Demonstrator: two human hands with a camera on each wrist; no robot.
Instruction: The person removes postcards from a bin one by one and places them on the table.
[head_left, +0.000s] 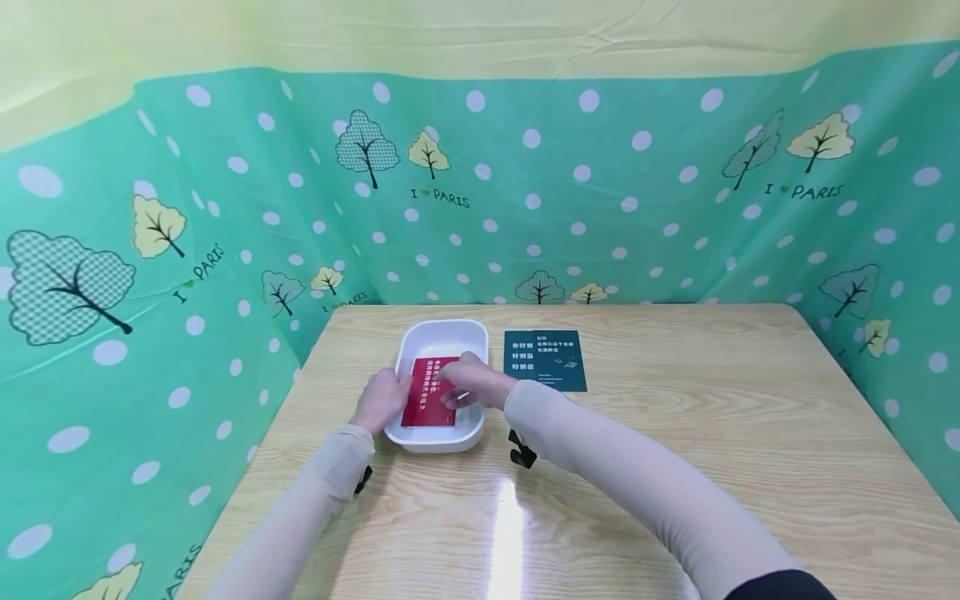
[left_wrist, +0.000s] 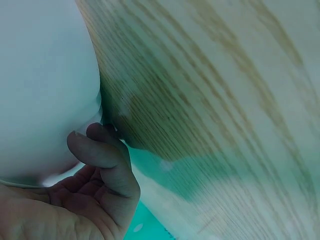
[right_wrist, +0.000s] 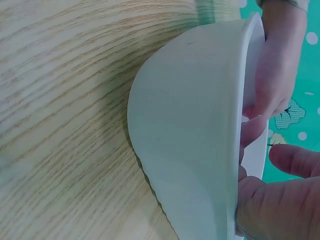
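In the head view, a red card (head_left: 427, 407) printed with white characters lies inside a white plastic basin (head_left: 438, 445). My left hand (head_left: 384, 398) is at the basin's left rim, its front part beside the card's left edge. The left wrist view shows curled fingers (left_wrist: 95, 150) against the outer wall; the thumb is hidden there. My right hand (head_left: 480, 382) reaches over the right rim above the card. In the right wrist view its thumb (right_wrist: 290, 159) and a finger stand apart, with nothing seen between them.
A dark green card or pair of cards (head_left: 544, 360) with white characters lies flat just right of the basin. Both stand near the back of the wood-grain table (head_left: 712, 417). A green patterned curtain (head_left: 600, 208) hangs behind and at the sides.
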